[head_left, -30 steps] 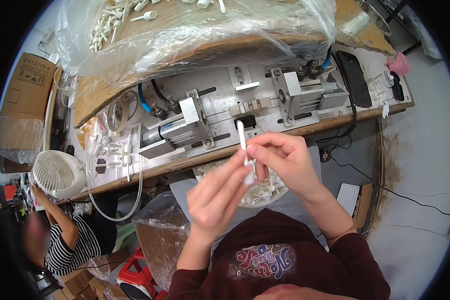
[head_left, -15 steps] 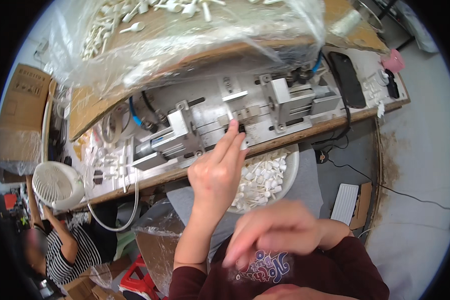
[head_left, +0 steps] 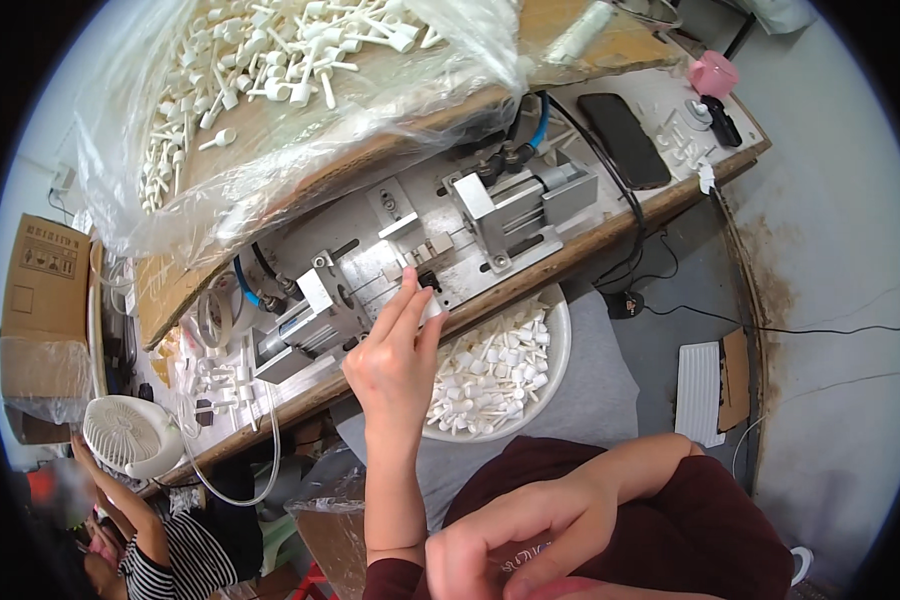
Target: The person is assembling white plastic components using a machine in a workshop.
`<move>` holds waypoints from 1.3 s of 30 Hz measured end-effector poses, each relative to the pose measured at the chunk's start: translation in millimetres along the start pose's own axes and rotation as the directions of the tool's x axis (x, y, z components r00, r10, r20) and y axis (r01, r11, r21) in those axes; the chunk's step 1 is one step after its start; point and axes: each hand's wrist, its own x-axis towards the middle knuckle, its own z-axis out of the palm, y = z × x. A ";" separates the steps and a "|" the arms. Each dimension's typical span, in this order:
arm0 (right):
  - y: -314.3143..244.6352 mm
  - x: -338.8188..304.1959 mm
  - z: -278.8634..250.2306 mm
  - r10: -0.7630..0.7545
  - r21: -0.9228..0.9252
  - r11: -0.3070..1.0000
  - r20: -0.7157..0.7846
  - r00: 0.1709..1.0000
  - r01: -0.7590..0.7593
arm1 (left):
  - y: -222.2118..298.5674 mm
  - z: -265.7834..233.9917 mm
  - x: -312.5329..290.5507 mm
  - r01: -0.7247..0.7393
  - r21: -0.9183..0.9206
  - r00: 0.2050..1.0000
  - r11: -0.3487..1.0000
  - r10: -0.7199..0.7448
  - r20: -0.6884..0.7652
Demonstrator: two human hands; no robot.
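My left hand (head_left: 385, 365) reaches up to the small metal fixture (head_left: 425, 252) midway between two clamping cylinders. Its index and middle fingers are stretched out, the index fingertip touching the fixture's near side. A bit of white shows between fingers and thumb; whether it is a held piece or part of the fixture is unclear. Low in front of my chest, my right hand (head_left: 540, 535) is bent, its fingertips cut off by the lower edge. Below the bench edge, a white basin (head_left: 562, 350) holds many white plastic scoops (head_left: 490, 370).
More white scoops (head_left: 295, 60) lie on a plastic-covered board above the bench. Beside the right cylinder (head_left: 520, 205) rests a black phone (head_left: 625, 140). A white fan (head_left: 130, 437) stands left, near the left cylinder (head_left: 310, 315) and a co-worker in a striped shirt (head_left: 205, 550).
The view has shifted and turned, so the bench appears farther left and more tilted. My right hand has dropped lower toward my chest. My left hand stays at the fixture.
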 end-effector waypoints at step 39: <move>-21.9 -58.9 45.9 0.152 -0.388 0.869 -0.382 0.912 -0.308 | 89.1 -185.1 -76.8 -0.341 -0.934 0.828 -0.107 0.437 -0.352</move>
